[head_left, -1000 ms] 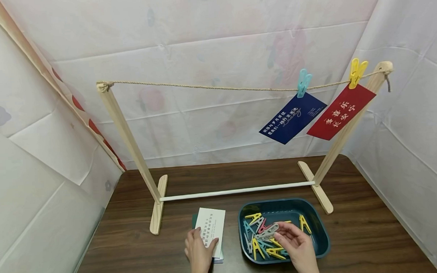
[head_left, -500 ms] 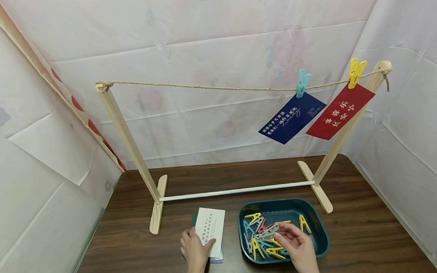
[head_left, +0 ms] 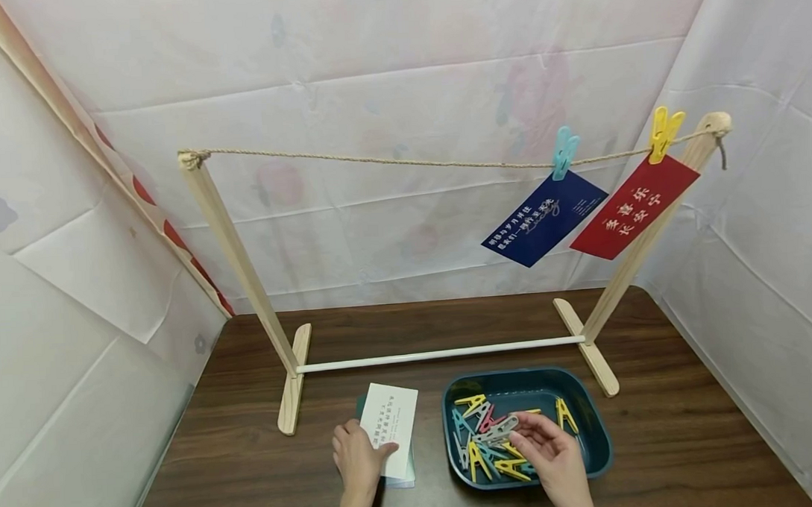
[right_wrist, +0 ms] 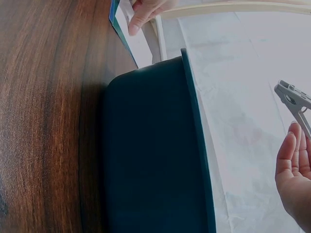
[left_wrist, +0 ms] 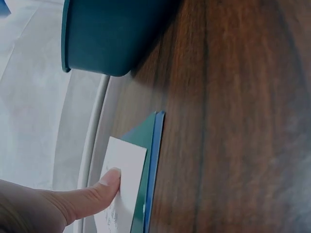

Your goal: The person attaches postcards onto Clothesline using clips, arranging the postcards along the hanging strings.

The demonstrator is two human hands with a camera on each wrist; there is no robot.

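Head view: the left hand (head_left: 356,458) has tilted the white card (head_left: 389,430) up off its stack; the right hand (head_left: 549,450) still pinches a grey clothespin (head_left: 498,432) over the tray (head_left: 589,411). Left wrist: thumb presses the card (pick-up begun). Right wrist: clothespin held clear above the tray.

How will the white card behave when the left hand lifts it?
Probably light and a bit bendy: the white card looks thin. It may slide, since the left hand's thumb holds it on a smooth stack.
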